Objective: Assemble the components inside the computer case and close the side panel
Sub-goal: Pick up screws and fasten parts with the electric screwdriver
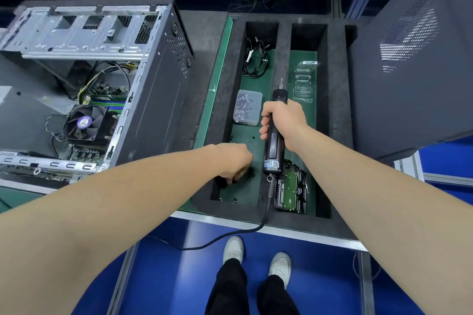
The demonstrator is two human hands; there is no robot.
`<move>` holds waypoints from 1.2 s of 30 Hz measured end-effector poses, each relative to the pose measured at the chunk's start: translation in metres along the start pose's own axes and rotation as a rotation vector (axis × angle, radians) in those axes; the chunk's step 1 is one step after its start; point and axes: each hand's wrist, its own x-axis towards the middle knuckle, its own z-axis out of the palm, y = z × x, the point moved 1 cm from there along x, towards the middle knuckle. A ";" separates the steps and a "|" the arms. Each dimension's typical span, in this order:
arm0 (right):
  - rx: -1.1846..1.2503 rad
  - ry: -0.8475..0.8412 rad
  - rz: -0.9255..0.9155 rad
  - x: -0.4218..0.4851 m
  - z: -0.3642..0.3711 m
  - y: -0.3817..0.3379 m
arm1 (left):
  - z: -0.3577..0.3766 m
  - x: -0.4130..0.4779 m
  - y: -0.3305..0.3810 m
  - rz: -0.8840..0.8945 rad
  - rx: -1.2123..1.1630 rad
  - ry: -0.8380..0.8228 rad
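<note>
Hands work low in the frame's centre: the left hand (234, 161) curls down into the near end of the foam tray (284, 64), clenched over small dark screws (252, 175), though what it pinches is hidden. Just right, the right hand (282, 125) grasps the electric screwdriver (273, 140), its long axis running up-frame, bit pointing away. Farther left lies the open computer case (153, 89), nearer the left hand; the side panel (414, 71) stands at upper right.

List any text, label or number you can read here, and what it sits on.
None is legible.
Electric screwdriver label: print too blurred to read.
Cooler fan hub sticker: too small to read.
Green mat white mark: unclear.
</note>
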 end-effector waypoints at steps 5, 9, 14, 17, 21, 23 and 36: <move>-0.006 -0.003 -0.004 0.000 0.001 -0.001 | 0.013 -0.002 0.006 -0.029 0.158 0.033; -0.004 -0.003 -0.005 0.000 0.001 -0.002 | -0.013 0.004 -0.006 -0.069 -0.207 0.246; -0.004 0.000 -0.010 0.001 0.002 -0.001 | -0.031 0.013 -0.029 -0.003 -0.233 0.086; -0.009 0.002 -0.006 0.002 0.002 -0.001 | -0.027 0.017 -0.026 0.019 -0.108 0.048; 0.002 0.002 -0.001 0.001 0.002 -0.001 | -0.019 0.010 -0.014 0.018 0.037 -0.016; 0.003 0.001 -0.002 0.001 0.001 -0.001 | -0.012 0.006 -0.007 -0.009 0.117 -0.011; 0.008 -0.012 0.003 0.000 0.002 -0.003 | -0.025 0.016 -0.015 -0.042 -0.153 0.153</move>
